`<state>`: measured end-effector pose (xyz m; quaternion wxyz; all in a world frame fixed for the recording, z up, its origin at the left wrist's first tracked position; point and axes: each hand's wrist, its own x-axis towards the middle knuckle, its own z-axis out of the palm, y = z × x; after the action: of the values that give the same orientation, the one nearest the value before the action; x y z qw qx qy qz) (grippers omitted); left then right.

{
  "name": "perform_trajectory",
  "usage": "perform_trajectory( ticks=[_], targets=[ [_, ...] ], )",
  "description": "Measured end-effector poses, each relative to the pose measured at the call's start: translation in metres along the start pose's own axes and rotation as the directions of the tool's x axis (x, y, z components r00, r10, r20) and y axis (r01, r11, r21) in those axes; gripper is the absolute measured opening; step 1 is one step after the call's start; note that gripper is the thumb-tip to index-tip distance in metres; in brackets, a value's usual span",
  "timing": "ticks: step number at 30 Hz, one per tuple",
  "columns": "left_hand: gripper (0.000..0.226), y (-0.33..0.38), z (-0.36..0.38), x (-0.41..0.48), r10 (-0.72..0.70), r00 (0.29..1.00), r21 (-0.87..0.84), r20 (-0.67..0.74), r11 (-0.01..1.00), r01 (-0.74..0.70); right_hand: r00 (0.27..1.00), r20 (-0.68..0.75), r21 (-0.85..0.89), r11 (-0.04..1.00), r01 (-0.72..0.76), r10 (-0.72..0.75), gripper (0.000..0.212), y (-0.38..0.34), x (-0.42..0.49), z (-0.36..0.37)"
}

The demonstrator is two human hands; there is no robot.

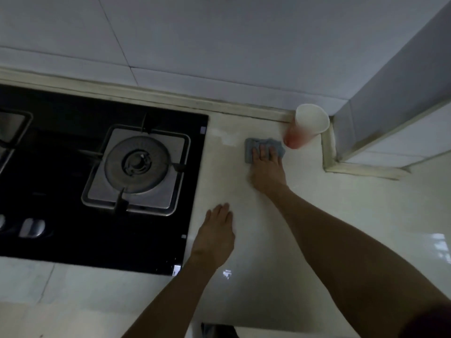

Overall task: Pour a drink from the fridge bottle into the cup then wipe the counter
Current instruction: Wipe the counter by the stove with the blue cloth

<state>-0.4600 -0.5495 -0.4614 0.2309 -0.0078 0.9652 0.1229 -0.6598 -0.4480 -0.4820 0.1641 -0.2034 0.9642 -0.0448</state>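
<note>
Wiping step now: right grip flat on cloth, left grip empty, flat on worktop. Cup sits just right, so probably sweep carefully.

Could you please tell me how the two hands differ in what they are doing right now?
The right hand presses flat on a grey cloth near the cup; the left hand holds nothing. The right hand reaches far back; the left hand is nearer, beside the hob. Both lie palm-down over the counter.

A right hand covers much of the grey cloth. At nine o'clock, the frame cuts off the stove and its second burner. The cup's reddish contents appear blurred.
</note>
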Motion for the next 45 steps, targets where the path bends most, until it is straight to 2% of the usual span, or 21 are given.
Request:
perform_trajectory(
  ticks=[6, 9, 14, 16, 20, 22, 24, 27, 30, 33, 35, 38, 39, 42, 43, 45],
  targets=[
    [0.062, 0.003, -0.004, -0.007, 0.019, 1.000, 0.044, 0.023, 0.999, -0.020, 0.998, 0.017, -0.006, 0.998, -0.063, 0.063, 0.075, 0.001, 0.056, -0.023],
    [0.079, 0.001, -0.006, -0.010, 0.018, 0.999, -0.029, 0.029, 0.999, -0.017, 0.995, 0.015, 0.003, 0.995, -0.101, 0.101, 0.073, -0.005, 0.071, -0.027],
    [0.060, -0.003, -0.004, -0.008, 0.022, 0.998, -0.056, 0.055, 0.998, -0.019, 0.987, -0.003, 0.033, 0.986, -0.162, 0.162, 0.074, -0.032, 0.077, -0.027],
    [0.062, -0.007, -0.004, -0.012, 0.038, 0.999, -0.064, 0.022, 0.997, -0.037, 0.991, -0.008, 0.044, 0.990, -0.133, 0.133, 0.075, -0.050, 0.080, -0.025],
    [0.073, -0.015, -0.009, -0.025, 0.076, 0.997, -0.035, 0.002, 0.997, -0.076, 0.999, -0.009, -0.008, 0.999, 0.050, -0.050, 0.073, -0.098, 0.078, -0.017],
    [0.076, -0.017, -0.006, -0.035, 0.072, 0.997, -0.017, -0.028, 0.997, -0.073, 0.997, -0.014, -0.015, 0.997, 0.079, -0.079, 0.074, -0.112, 0.077, -0.015],
    [0.067, -0.014, 0.005, -0.050, 0.085, 0.996, 0.002, -0.001, 0.996, -0.085, 0.992, -0.036, -0.081, 0.990, 0.117, -0.121, 0.073, -0.109, 0.069, -0.011],
    [0.058, -0.017, 0.022, -0.072, 0.110, 0.993, 0.004, -0.039, 0.994, -0.110, 0.985, -0.032, -0.129, 0.978, 0.163, -0.169, 0.072, -0.090, 0.048, -0.004],
    [0.052, -0.022, 0.027, -0.091, 0.138, 0.990, 0.006, -0.017, 0.990, -0.138, 0.995, -0.034, -0.125, 0.988, 0.087, -0.092, 0.069, -0.064, 0.024, 0.005],
    [0.050, -0.033, 0.032, -0.104, 0.175, 0.985, 0.148, -0.001, 0.974, -0.173, 0.998, -0.044, -0.107, 0.993, -0.048, 0.043, 0.068, -0.046, 0.006, 0.010],
    [0.042, -0.039, 0.036, -0.118, 0.212, 0.974, 0.275, 0.080, 0.935, -0.226, 0.993, 0.004, -0.076, 0.990, -0.117, 0.118, 0.067, -0.051, 0.000, 0.010],
    [0.030, -0.047, 0.044, -0.134, 0.267, 0.960, 0.287, 0.089, 0.916, -0.282, 0.984, 0.025, -0.043, 0.984, -0.174, 0.176, 0.069, -0.075, -0.010, 0.011],
    [0.031, -0.049, 0.047, -0.136, 0.298, 0.950, 0.287, 0.092, 0.906, -0.311, 0.989, 0.010, -0.042, 0.988, -0.150, 0.151, 0.069, -0.087, -0.015, 0.014],
    [0.034, -0.050, 0.050, -0.141, 0.395, 0.916, 0.425, 0.065, 0.820, -0.384, 1.000, -0.013, -0.090, 0.996, -0.017, 0.016, 0.072, -0.118, -0.034, 0.023],
    [0.034, -0.048, 0.047, -0.144, 0.388, 0.918, 0.426, 0.079, 0.820, -0.383, 1.000, -0.013, -0.100, 0.995, 0.019, -0.020, 0.072, -0.122, -0.040, 0.026],
    [0.033, -0.046, 0.050, -0.145, 0.364, 0.930, 0.316, 0.041, 0.879, -0.358, 0.997, -0.004, -0.113, 0.991, 0.074, -0.075, 0.071, -0.116, -0.051, 0.027]
  ],
)
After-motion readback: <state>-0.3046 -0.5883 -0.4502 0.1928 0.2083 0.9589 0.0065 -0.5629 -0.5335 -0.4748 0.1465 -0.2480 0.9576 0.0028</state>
